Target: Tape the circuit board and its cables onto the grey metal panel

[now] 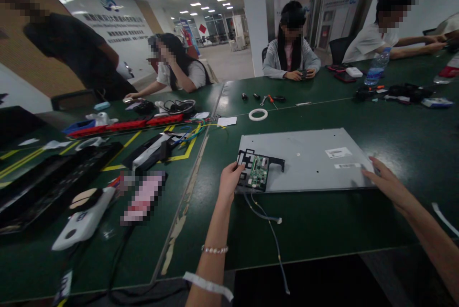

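My left hand (232,178) pinches the left side of a black plastic bracket carrying a green circuit board (258,171). That board lies over the left end of a flat grey metal panel (304,163) on the table. From the board's lower side, two thin cables (271,230) with white connectors hang toward me. At the panel's right edge is my right hand (389,180), its thumb on the top surface and its fingers around the edge. White labels (338,152) are stuck on the panel near that hand.
Beyond the panel lie a roll of white tape (258,115) and small tools (268,100). To the left are a phone (145,196), a white device (84,218), black trays (53,178) and loose wires (201,127). Several people sit or stand around the green table (201,230).
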`<state>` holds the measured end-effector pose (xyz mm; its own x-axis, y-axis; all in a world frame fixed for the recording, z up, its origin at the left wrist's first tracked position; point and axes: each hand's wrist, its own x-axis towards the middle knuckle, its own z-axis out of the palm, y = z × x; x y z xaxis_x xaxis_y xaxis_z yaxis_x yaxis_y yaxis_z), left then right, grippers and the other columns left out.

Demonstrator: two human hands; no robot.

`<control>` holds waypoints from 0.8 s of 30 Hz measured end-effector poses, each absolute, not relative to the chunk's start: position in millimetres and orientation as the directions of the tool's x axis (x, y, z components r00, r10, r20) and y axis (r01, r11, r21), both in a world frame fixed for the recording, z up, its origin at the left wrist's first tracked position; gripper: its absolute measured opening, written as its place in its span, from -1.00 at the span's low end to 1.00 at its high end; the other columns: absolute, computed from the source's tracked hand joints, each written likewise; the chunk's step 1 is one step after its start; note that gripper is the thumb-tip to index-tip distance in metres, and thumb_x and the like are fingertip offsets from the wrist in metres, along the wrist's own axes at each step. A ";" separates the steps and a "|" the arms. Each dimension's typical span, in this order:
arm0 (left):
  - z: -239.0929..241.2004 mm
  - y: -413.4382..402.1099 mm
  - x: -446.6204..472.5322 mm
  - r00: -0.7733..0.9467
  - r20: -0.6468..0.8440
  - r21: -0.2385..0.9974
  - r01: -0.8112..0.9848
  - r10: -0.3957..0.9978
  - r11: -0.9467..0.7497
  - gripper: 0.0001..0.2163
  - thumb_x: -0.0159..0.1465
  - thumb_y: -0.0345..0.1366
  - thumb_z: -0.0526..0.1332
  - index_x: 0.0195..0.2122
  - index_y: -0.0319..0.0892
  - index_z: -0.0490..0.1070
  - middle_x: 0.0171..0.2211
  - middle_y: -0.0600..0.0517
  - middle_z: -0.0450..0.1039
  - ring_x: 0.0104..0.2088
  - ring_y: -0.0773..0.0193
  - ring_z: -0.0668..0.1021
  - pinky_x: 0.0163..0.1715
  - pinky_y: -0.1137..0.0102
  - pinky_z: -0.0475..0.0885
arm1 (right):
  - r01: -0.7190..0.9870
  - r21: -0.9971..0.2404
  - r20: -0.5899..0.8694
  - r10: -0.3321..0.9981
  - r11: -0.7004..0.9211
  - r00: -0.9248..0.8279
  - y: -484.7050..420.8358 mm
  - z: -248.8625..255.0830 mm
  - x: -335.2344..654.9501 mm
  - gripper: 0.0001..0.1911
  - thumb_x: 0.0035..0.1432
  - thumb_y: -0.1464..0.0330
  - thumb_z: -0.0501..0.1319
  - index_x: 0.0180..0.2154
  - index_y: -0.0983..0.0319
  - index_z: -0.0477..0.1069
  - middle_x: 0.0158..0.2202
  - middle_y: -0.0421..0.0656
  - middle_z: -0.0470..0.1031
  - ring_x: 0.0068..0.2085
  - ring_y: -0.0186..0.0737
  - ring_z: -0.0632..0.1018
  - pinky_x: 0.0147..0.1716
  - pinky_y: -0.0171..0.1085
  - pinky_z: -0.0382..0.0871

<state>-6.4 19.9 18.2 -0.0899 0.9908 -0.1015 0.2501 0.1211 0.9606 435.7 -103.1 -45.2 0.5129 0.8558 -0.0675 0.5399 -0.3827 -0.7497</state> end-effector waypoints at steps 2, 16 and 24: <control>17.2 13.0 -11.8 -0.098 -0.099 0.957 0.262 0.990 0.122 -0.73 0.01 -0.10 0.28 -0.38 -0.21 0.53 -0.47 0.04 0.52 -0.49 0.29 0.47 -0.46 0.46 0.29 | 0.633 -0.666 -0.020 0.858 -0.394 0.513 -98.1 -55.6 439.3 -0.22 0.09 0.00 0.02 0.25 0.27 0.10 0.21 0.05 0.18 0.19 0.10 0.24 0.16 0.03 0.09; 24.8 -35.2 -30.2 -0.156 -0.138 0.965 0.202 0.978 0.169 -0.71 0.01 -0.12 0.31 -0.32 -0.21 0.52 -0.43 0.05 0.51 -0.40 0.26 0.49 -0.39 0.46 0.31 | 0.863 -0.412 0.176 0.903 -0.293 0.391 -103.4 -68.4 425.5 -0.29 0.18 0.06 -0.04 0.25 0.31 0.06 0.13 0.07 0.28 0.10 0.11 0.34 0.04 0.05 0.20; 26.3 -37.3 -26.7 -0.117 -0.061 0.968 0.235 0.991 0.087 -0.71 0.04 -0.15 0.28 -0.24 -0.19 0.51 -0.24 -0.01 0.54 -0.21 0.19 0.51 -0.23 0.42 0.35 | 0.943 -0.143 0.245 0.913 -0.300 0.327 -121.7 -67.4 405.4 -0.35 0.25 0.04 -0.15 0.19 0.30 0.19 0.19 0.05 0.17 0.08 0.20 0.28 -0.03 0.07 0.23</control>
<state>-26.7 -37.3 26.3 -0.1171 0.9913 -0.0606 0.2351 0.0869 0.9681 405.4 -121.7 -67.4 0.3272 0.9127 0.2446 0.9432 -0.3000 -0.1425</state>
